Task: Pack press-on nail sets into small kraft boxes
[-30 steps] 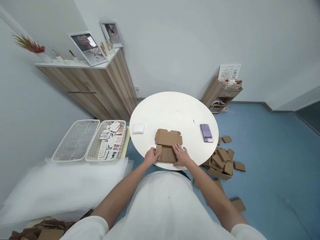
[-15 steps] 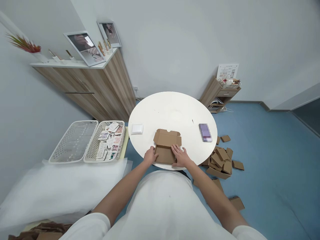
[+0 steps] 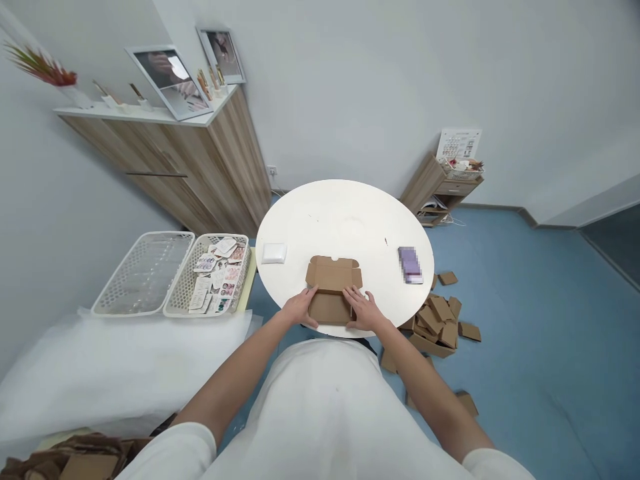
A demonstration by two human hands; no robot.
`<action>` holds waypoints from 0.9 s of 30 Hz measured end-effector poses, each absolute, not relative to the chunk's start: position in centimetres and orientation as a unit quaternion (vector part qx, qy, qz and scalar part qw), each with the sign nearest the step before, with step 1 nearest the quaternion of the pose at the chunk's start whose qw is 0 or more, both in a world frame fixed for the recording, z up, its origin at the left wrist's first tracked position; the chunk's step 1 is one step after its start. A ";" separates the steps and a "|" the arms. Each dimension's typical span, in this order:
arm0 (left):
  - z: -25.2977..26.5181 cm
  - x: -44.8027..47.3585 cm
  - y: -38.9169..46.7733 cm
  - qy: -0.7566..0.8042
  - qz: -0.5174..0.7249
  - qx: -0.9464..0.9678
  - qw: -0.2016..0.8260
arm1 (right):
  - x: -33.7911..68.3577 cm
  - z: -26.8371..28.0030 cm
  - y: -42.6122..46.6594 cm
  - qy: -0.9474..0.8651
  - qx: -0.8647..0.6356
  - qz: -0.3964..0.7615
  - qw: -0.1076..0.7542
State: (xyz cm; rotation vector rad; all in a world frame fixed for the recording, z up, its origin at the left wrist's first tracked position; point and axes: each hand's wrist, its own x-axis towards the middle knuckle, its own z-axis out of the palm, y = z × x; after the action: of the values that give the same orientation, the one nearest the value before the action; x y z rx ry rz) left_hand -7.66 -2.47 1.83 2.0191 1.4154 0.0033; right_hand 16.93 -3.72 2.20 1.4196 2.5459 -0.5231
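Observation:
An opened brown cardboard box (image 3: 330, 309) lies near the front edge of the round white table (image 3: 337, 212). Its lid, with side flaps spread, points away from me. My left hand (image 3: 300, 308) grips the box's left side wall, fingers reaching toward the lid fold and thumb lower down. On the right side wall, my right hand (image 3: 362, 309) has its fingers over the edge near the fold and its thumb by the front corner. The inside of the box shows no contents. Part of each side wall is hidden under my hands.
A white packet (image 3: 275, 253) lies at the table's left, a purple blurred pack (image 3: 410, 264) at its right. White baskets (image 3: 207, 273) with printed cards stand at left. Several cardboard boxes (image 3: 434, 323) are heaped on the floor at right. A wooden cabinet (image 3: 200, 160) stands behind left.
My left hand's fingers have shifted up along the box's left side toward the lid fold. The right hand stays on the right side. The camera view has moved slightly.

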 end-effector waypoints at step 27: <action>1.8 -5.7 -3.8 0.577 0.034 0.728 0.368 | 17.8 1.0 -5.9 0.502 0.674 -0.447 -0.305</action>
State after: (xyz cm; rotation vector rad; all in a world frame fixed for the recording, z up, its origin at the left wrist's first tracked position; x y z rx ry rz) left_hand -5.73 -3.80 1.76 1.8708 1.4811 0.0869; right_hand 17.78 -5.86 1.03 2.6641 1.9848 -1.7649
